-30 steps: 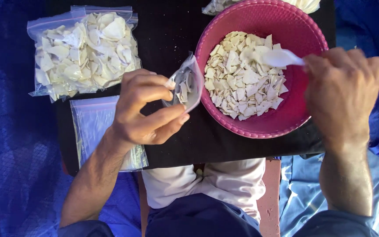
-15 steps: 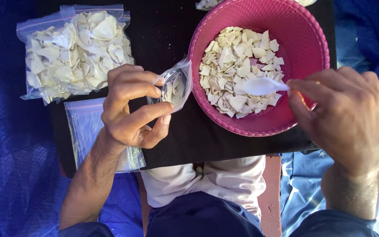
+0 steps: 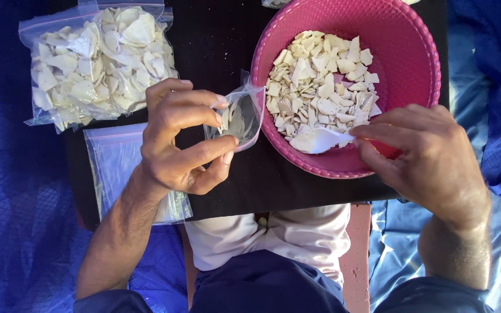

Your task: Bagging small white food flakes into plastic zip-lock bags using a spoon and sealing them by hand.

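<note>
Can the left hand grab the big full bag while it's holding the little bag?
Probably not right away. The left hand is pinching the little bag open, so its fingers are busy. The big full bag lies close by on the black board with nothing between them, so a freed hand likely could.

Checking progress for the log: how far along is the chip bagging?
Done: one filled bag lies top left. In hand: left hand holds a small bag open, barely filled; right hand works a white scoop. Left: pink bowl holds plenty of chips; empty bags wait.
</note>
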